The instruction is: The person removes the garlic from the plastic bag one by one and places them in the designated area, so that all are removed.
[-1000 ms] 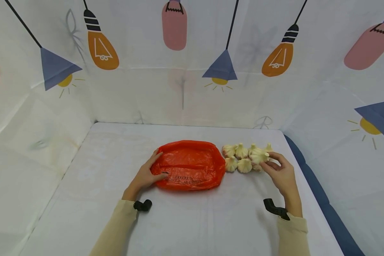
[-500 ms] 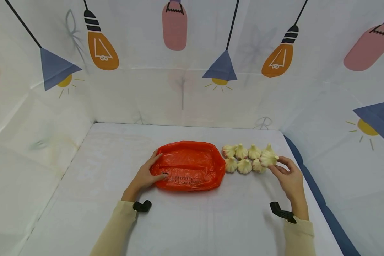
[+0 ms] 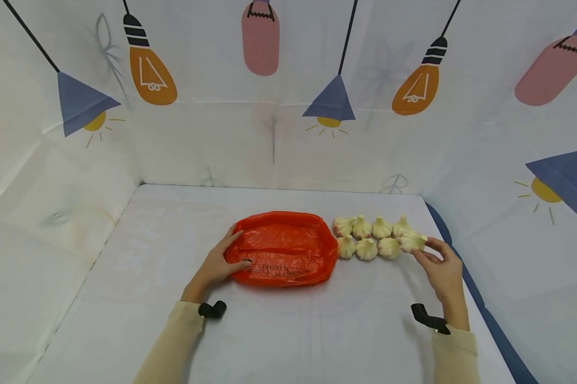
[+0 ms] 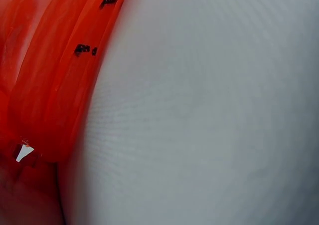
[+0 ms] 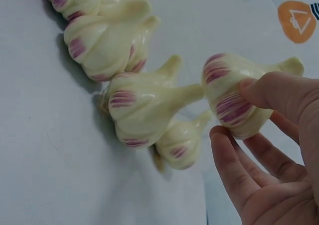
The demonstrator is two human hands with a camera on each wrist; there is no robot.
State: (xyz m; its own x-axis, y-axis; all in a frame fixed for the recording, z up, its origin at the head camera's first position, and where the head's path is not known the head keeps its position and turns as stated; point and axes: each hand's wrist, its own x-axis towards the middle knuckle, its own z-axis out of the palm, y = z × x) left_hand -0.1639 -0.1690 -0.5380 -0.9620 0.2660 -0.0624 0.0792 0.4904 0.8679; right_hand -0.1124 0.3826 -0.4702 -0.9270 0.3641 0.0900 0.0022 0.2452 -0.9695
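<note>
In the head view, my left hand (image 3: pixel 218 262) holds the left end of a red plastic bag (image 3: pixel 288 248) with dark print, thumb laid over it and fingers at its far left edge. The left wrist view shows the bag's creased side (image 4: pixel 55 80) close up; most of that hand is hidden there. My right hand (image 3: pixel 443 272) pinches a garlic bulb (image 3: pixel 412 241) between thumb and fingers, at the right end of the near row. In the right wrist view this bulb (image 5: pixel 234 98) has purple streaks and appears held off the table. Several garlic bulbs (image 3: pixel 366 249) stand in two rows right of the bag.
A white-covered table (image 3: pixel 317 330) carries everything. White cloth (image 3: pixel 278 144) printed with lamps and bulbs hangs behind and at both sides. Something dark blue (image 3: pixel 490 320) runs along the table's right edge.
My right hand has carried its garlic bulb rightward and a little nearer, from over the back row to the near row's right end. My left hand stays at the bag.
</note>
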